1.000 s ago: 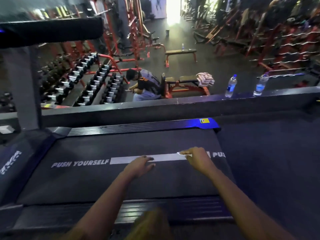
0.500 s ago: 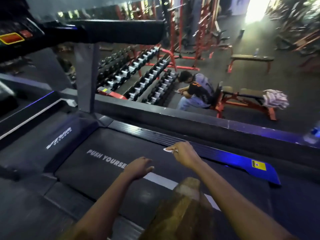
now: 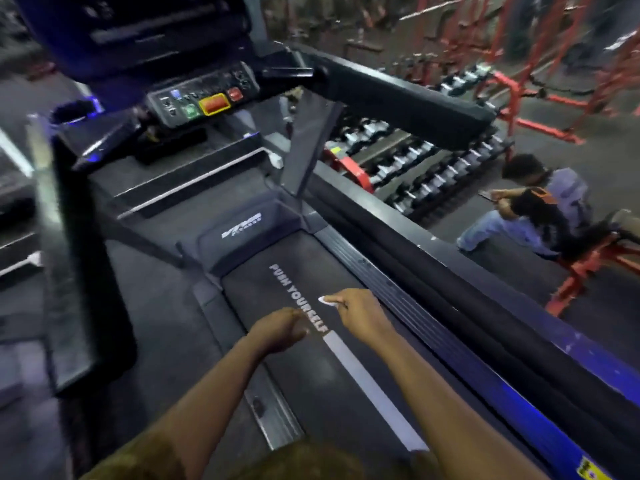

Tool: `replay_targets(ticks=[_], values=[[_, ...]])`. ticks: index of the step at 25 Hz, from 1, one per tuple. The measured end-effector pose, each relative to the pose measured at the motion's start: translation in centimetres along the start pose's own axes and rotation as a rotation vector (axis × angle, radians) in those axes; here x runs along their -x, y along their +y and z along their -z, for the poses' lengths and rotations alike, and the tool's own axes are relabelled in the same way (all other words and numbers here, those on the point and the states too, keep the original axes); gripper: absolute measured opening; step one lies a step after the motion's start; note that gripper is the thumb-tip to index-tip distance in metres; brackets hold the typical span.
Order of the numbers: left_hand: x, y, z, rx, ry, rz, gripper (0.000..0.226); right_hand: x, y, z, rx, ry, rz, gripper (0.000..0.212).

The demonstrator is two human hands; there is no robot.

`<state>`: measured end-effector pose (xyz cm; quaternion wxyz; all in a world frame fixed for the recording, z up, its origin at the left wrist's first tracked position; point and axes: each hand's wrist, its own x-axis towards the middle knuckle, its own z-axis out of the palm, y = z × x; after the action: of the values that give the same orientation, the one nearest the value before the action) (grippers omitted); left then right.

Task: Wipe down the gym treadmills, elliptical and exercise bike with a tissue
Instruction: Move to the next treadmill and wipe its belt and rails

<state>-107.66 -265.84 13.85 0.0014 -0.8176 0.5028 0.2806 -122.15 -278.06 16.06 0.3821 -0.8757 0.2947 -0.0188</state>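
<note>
A small white tissue [image 3: 326, 301] is pinched at the fingertips of the right hand [image 3: 360, 315]. The fingers are curled round it, and only a crumpled tip is left showing past them. The tissue is held down at the treadmill belt [image 3: 304, 393], in the belt's front half and nearer its right edge than its left, just beside the white lettering [image 3: 294, 292] printed along the belt. Whether it is actually pressed against the surface cannot be told.

The left hand [image 3: 277, 332] is seen lower and to the left, near the belt's middle, beside the last letters and well clear of the tissue. Its fingers are bent under and nothing is seen in them. The hand is blurred, so how tightly it is closed cannot be told. Both forearms are stretched out over the rear half of the belt.

A white stripe [image 3: 374, 389] is laid along the belt behind the lettering, running back toward the rear edge. The ribbed side rail [image 3: 398, 306] is set along the right edge, and the dark motor cover [image 3: 242, 230] closes off the front end. Above it the console [image 3: 204, 95] is mounted – red, yellow-framed and green buttons can be made out – with a padded handrail [image 3: 398, 98] reaching back on the right.

Beyond the right edge, on a lower floor, a dumbbell rack [image 3: 415, 161] is seen, and a seated person [image 3: 540, 209] is bent forward on a red-framed bench [image 3: 588, 268].
</note>
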Motion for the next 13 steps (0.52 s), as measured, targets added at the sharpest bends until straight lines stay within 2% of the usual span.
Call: replay_targets(ticks=[2, 5, 8, 13], values=[[1.2, -0.6, 1.3, 0.007, -0.007, 0.094, 0.048, -1.3, -1.7, 0.9, 0.01, -0.045, 0.071, 0.034], [3.1, -0.3, 3.2, 0.058, 0.076, 0.246, 0.048, -3.5, -3.6, 2.4, 0.01, -0.116, 0.201, 0.033], [5.8, 0.4, 6.4, 0.121, 0.231, 0.374, 0.048, -6.1, -5.2, 4.2, 0.028, -0.195, 0.365, 0.034], [11.4, -0.7, 12.2, 0.062, 0.588, 0.507, 0.065, -11.3, -9.6, 4.0, -0.084, -0.215, 0.548, 0.029]])
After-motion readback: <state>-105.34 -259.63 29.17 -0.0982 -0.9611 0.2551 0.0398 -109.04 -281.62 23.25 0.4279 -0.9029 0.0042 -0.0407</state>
